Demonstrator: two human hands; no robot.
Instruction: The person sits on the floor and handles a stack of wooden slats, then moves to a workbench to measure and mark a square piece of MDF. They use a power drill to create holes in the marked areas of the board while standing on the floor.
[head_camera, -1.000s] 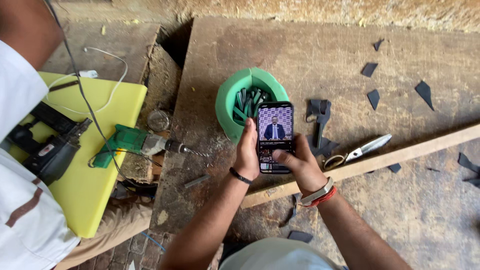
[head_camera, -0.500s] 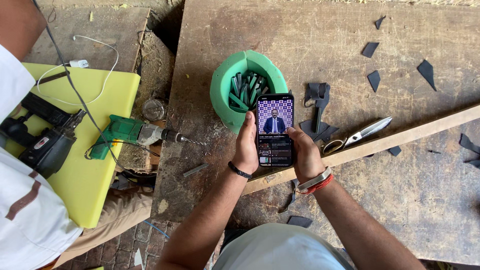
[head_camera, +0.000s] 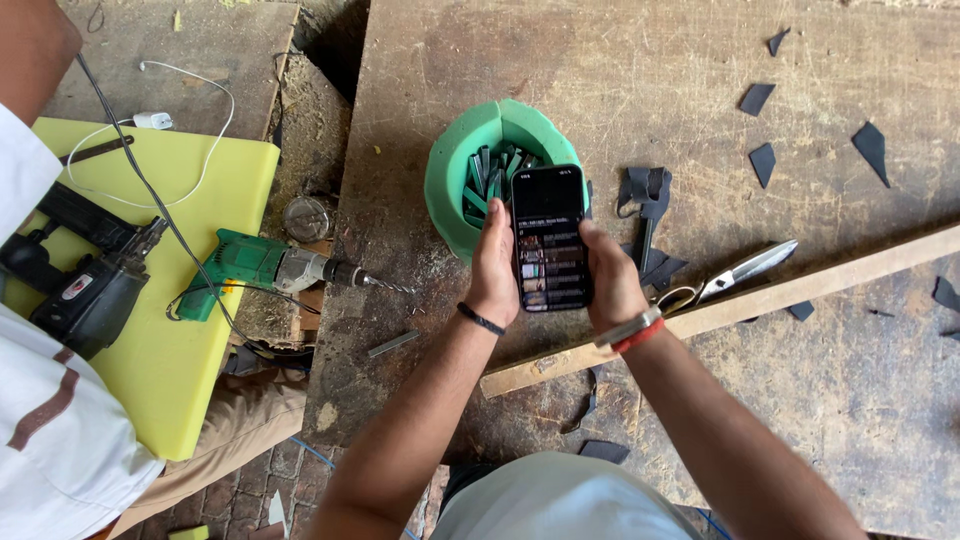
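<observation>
A black smartphone (head_camera: 548, 238) with a lit screen is held upright between both hands above a worn wooden workbench (head_camera: 620, 90). My left hand (head_camera: 493, 268) grips its left edge, a dark band on that wrist. My right hand (head_camera: 608, 278) grips the right edge, with a watch and red band at the wrist. Just behind the phone sits a green foam bowl (head_camera: 452, 170) holding several dark strips.
Scissors (head_camera: 738, 272) lie on a long wooden strip (head_camera: 800, 290) right of my hands. Black offcuts (head_camera: 760, 160) are scattered at the back right. A green electric drill (head_camera: 270, 270) and a black power tool (head_camera: 85, 290) lie left on a yellow-green board (head_camera: 160, 370). Another person in white (head_camera: 40, 440) stands at the left.
The phone screen changed from a picture of a person to a dark list of rows. The view shifted slightly; both hands kept hold of the phone.
</observation>
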